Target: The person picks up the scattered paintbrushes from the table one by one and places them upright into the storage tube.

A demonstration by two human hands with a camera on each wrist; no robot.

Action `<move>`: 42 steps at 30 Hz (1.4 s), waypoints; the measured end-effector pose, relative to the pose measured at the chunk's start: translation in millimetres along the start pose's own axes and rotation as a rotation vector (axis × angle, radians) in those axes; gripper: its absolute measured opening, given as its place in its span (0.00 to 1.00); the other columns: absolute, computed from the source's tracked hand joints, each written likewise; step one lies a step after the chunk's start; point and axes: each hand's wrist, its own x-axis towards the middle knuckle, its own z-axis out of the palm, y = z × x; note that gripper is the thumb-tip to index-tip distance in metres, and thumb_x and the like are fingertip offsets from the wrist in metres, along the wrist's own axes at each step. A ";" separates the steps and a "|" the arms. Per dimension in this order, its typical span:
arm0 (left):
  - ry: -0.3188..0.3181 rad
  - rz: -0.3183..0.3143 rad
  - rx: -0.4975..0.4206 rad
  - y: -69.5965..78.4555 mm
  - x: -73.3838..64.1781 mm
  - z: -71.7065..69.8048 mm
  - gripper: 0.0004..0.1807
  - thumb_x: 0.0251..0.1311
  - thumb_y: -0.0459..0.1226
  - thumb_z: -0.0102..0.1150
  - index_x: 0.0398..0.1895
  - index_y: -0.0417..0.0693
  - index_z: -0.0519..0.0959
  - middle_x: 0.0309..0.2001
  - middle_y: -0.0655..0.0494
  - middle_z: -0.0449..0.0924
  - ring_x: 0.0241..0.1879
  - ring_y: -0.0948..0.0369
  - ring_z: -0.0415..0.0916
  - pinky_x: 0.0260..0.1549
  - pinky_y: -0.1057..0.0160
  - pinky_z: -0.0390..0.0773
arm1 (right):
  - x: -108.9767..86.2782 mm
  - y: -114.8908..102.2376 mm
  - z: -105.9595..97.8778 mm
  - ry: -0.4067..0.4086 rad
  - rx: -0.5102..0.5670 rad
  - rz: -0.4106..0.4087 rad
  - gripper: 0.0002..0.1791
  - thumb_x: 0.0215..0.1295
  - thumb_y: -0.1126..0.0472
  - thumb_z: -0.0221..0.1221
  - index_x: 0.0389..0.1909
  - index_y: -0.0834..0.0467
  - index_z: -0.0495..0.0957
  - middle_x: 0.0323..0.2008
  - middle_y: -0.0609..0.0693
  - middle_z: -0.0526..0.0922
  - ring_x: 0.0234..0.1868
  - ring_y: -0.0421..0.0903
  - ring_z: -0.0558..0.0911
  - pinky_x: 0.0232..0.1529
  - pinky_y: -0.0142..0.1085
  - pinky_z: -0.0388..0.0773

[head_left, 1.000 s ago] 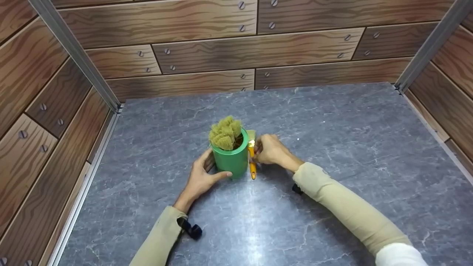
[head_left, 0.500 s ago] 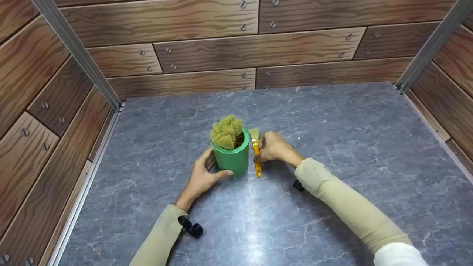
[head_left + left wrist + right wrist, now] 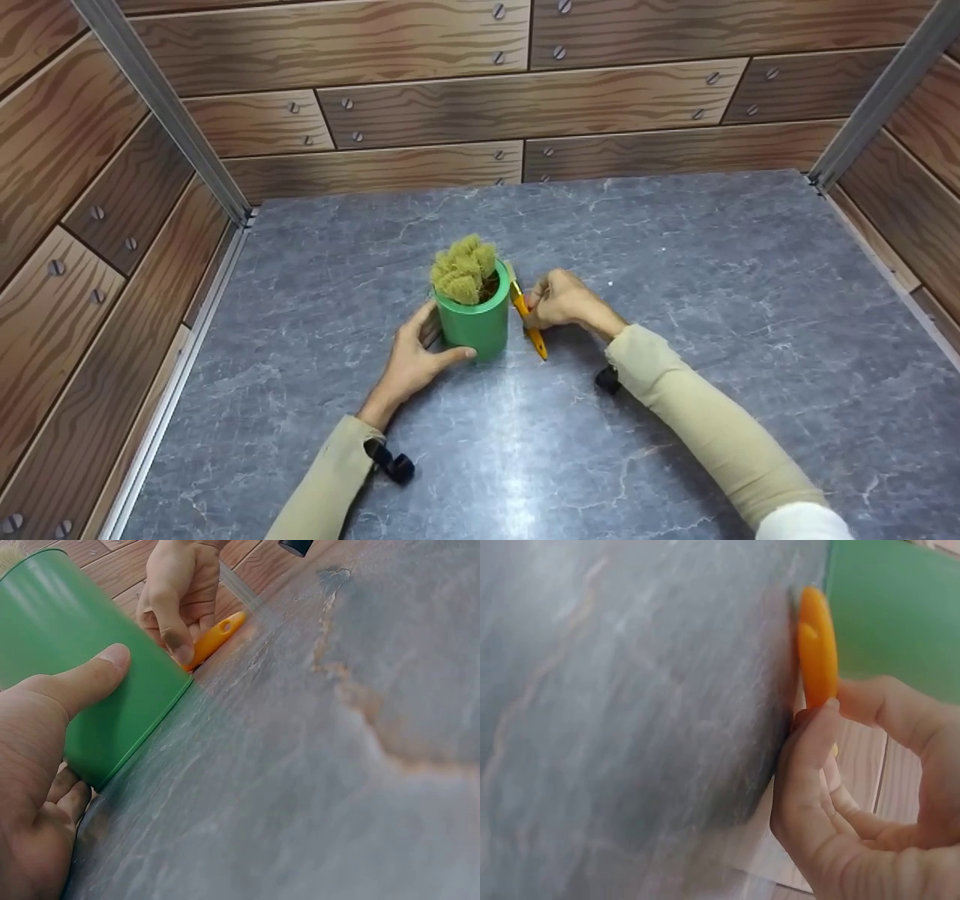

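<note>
In the head view a green cylindrical pot (image 3: 472,334) stands upright on the table, with yellow-green bristly tufts (image 3: 463,271) showing above its rim. My left hand (image 3: 411,360) grips the pot from its left side, the thumb across its front. Just right of the pot is a paintbrush (image 3: 538,343) with an orange handle, its pale bristle end beside the rim. My right hand (image 3: 568,301) pinches it by the handle. The right wrist view shows the orange handle (image 3: 819,645) between thumb and fingers, beside the green wall of the pot. The pot's far side is hidden.
The grey marbled tabletop (image 3: 675,240) spreads around the pot. Wood-patterned panels (image 3: 420,112) close off the back and both sides, with metal posts (image 3: 169,135) at the back corners. A black strap device (image 3: 394,463) sits on the left sleeve.
My right hand has shifted slightly right with the paintbrush. The handle end has swung right, so the brush slants and its bristles appear nearly edge-on. The left hand still holds the pot.
</note>
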 end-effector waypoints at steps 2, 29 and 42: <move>-0.003 0.003 -0.007 -0.1 0.3 0.1 0.58 0.51 0.35 0.86 0.84 0.45 0.61 0.81 0.45 0.65 0.79 0.48 0.65 0.79 0.53 0.68 | 0.0 4.3 -1.7 -0.031 0.087 0.001 0.12 0.49 0.67 0.77 0.31 0.58 0.83 0.29 0.48 0.84 0.29 0.42 0.81 0.31 0.31 0.81; -0.016 -0.003 0.020 0.9 -1.5 -1.9 0.60 0.52 0.41 0.86 0.86 0.47 0.58 0.81 0.48 0.65 0.79 0.49 0.66 0.79 0.53 0.69 | -32.1 -14.7 -38.2 0.033 0.598 -0.277 0.16 0.65 0.76 0.68 0.53 0.72 0.81 0.41 0.55 0.86 0.39 0.48 0.90 0.48 0.45 0.93; -0.017 -0.006 0.029 0.2 -1.1 -2.1 0.59 0.53 0.40 0.86 0.85 0.49 0.59 0.81 0.48 0.65 0.79 0.49 0.66 0.79 0.53 0.69 | -53.8 -52.1 -47.7 0.147 0.556 -0.443 0.13 0.65 0.76 0.70 0.50 0.72 0.84 0.44 0.60 0.90 0.39 0.49 0.91 0.47 0.44 0.93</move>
